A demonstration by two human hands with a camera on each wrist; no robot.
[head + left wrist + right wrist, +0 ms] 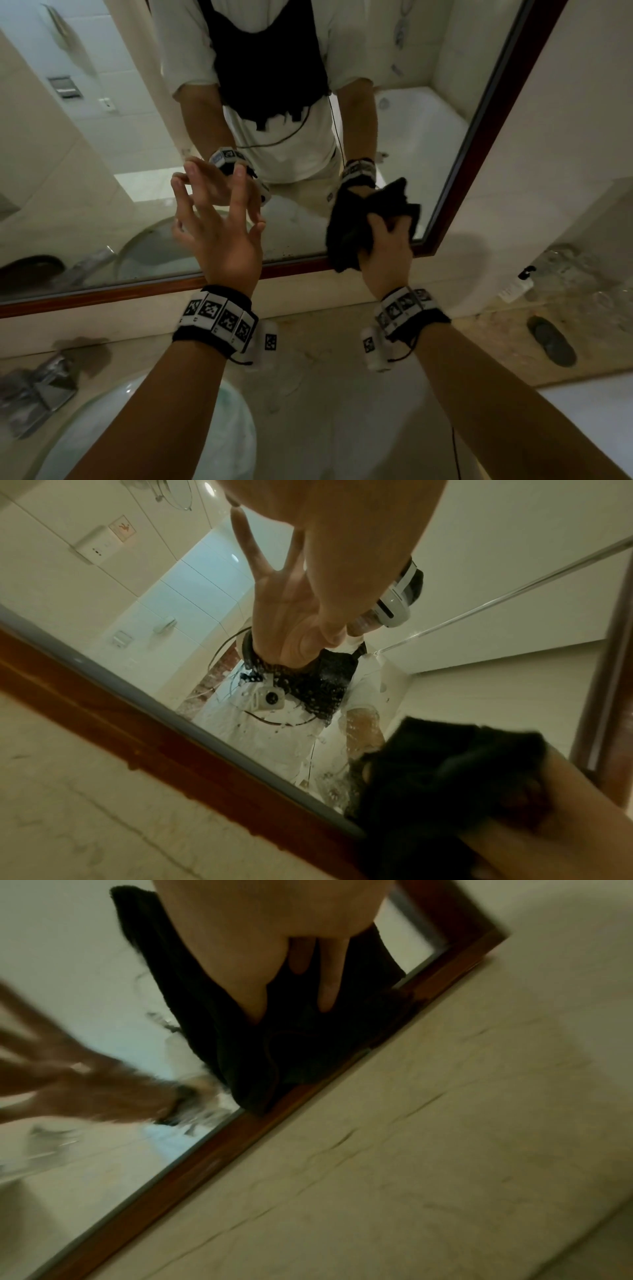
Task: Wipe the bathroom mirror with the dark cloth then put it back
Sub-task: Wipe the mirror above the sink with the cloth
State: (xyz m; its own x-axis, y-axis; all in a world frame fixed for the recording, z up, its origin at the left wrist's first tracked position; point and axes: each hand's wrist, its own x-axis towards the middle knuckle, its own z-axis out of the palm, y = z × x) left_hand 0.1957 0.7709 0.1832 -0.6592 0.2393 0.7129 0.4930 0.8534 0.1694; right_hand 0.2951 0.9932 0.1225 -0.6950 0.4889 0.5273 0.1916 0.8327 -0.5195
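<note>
Both hands work the mirror [394, 85]: right hand [387, 250] clamped on the cloth [346, 236] at its lower right corner, left hand [219, 226] splayed empty; wiping upward probably comes next.

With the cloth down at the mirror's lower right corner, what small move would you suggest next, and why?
Probably sweep the right hand and its dark cloth leftward along the mirror's bottom edge, where specks show on the glass. The left hand, fingers spread, holds nothing.
</note>
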